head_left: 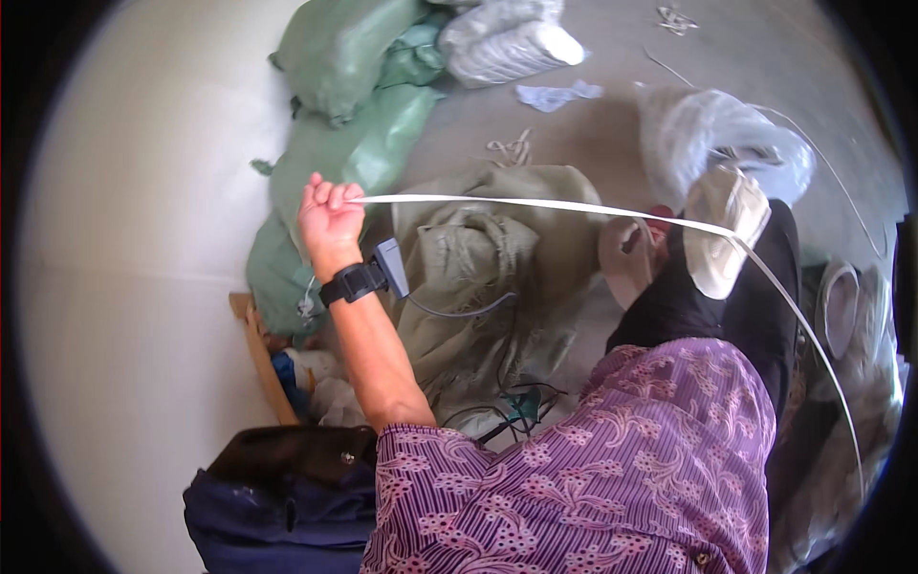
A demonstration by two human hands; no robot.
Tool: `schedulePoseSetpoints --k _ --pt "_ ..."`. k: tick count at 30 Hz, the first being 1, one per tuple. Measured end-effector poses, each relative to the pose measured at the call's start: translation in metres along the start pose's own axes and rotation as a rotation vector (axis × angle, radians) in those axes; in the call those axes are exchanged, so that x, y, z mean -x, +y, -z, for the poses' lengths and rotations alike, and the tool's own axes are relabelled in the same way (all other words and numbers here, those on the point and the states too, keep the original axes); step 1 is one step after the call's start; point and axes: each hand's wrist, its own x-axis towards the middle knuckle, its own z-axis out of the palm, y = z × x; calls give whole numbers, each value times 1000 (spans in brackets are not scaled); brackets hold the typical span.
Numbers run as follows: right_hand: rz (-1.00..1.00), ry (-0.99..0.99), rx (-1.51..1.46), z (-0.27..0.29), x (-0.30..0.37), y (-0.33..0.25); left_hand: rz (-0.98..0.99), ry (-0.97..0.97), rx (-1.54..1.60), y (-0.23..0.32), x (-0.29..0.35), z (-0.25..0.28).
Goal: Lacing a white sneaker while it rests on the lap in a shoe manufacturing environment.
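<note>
My left hand [332,215], raised at the left with its fingers curled into a fist, grips one end of a flat white cord [497,200]. The cord stretches taut to the right, reaching a cream-white, shoe-shaped piece [715,253] that lies over my dark trousers. Beyond that piece it hangs loosely in a curve toward the lower right. Whether the cord passes through the piece or only across it, I cannot tell. A black wrist strap [352,284] with a grey device sits on my left wrist. My right hand does not show.
Green sacks [354,143] lie along the pale wall at the left. A clear plastic bag [727,134] rests at the upper right, and wrapped white items [512,43] lie at the top. Greenish sacking [478,258] and dark cables [507,383] lie below the cord. A dark blue bag [277,507] is lower left.
</note>
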Motion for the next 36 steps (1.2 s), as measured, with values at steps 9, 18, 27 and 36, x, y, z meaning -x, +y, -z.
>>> schedulePoseSetpoints --k 9,18,27,36 --pt "18 -82 186 -33 -58 -4 -155 115 -146 42 6 -1" --pt "50 -60 391 -63 -46 -28 -241 277 -107 65 20 5" --pt "124 325 700 -48 150 -122 -142 -30 -520 18 20 9" --pt "86 525 1332 -148 220 -116 153 -377 -1056 -177 52 -74"
